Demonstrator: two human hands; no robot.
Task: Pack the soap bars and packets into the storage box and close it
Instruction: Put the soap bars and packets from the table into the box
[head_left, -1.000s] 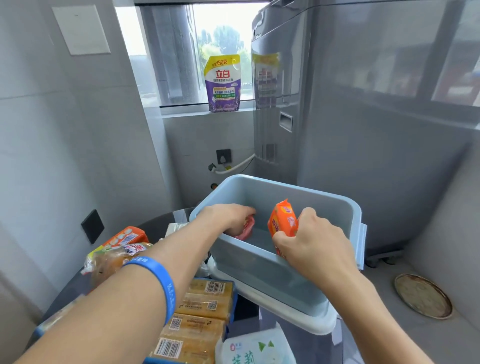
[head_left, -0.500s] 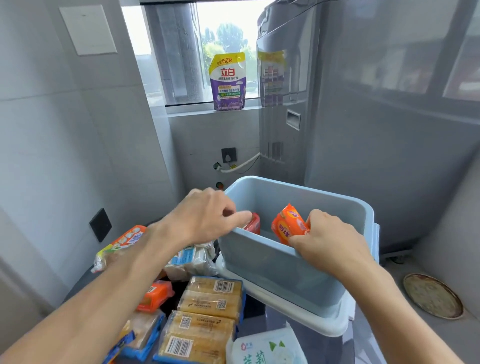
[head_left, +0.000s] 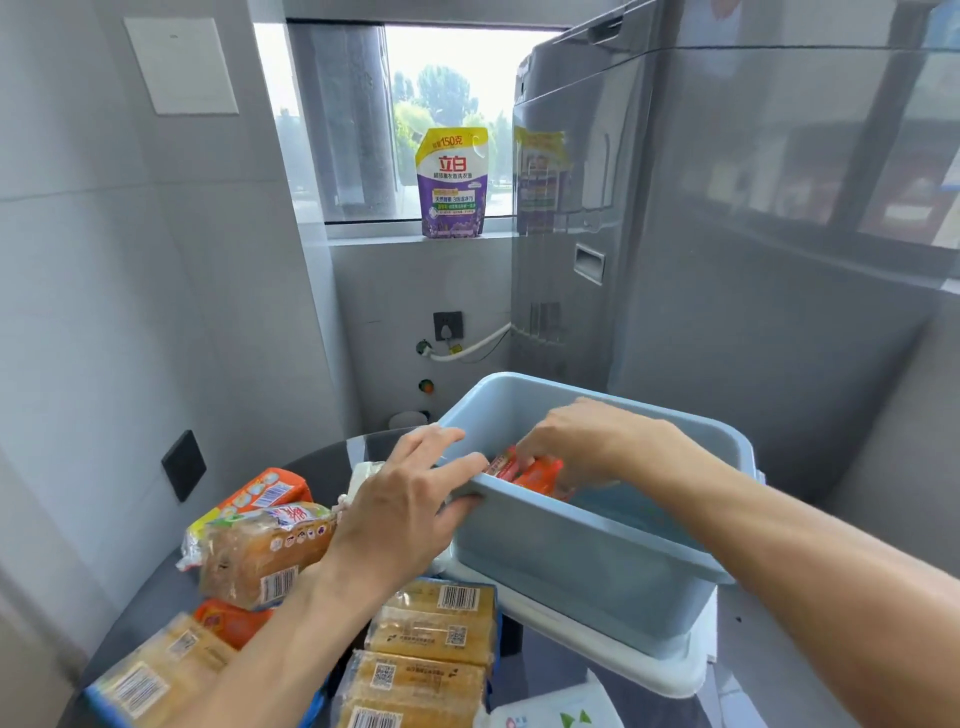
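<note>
The light blue storage box (head_left: 571, 561) stands open on its white lid (head_left: 597, 639) at the right of the dark table. My right hand (head_left: 597, 441) reaches inside it and holds an orange soap packet (head_left: 540, 475) low against the near-left wall, beside a red packet (head_left: 501, 462). My left hand (head_left: 405, 509) grips the box's near-left rim, fingers over the edge and thumb under. Tan wrapped soap bars (head_left: 431, 623) and a larger soap pack (head_left: 260, 556) lie on the table to the left.
More orange packets (head_left: 260, 493) and a white-green packet (head_left: 550, 714) lie on the table. A grey washing machine (head_left: 727, 260) stands right behind the box. A purple detergent pouch (head_left: 453, 184) stands on the window sill. Tiled wall at the left.
My left hand has come out of the box and taken its rim. My right hand has lowered the orange packet deeper into the box, beside the red one.
</note>
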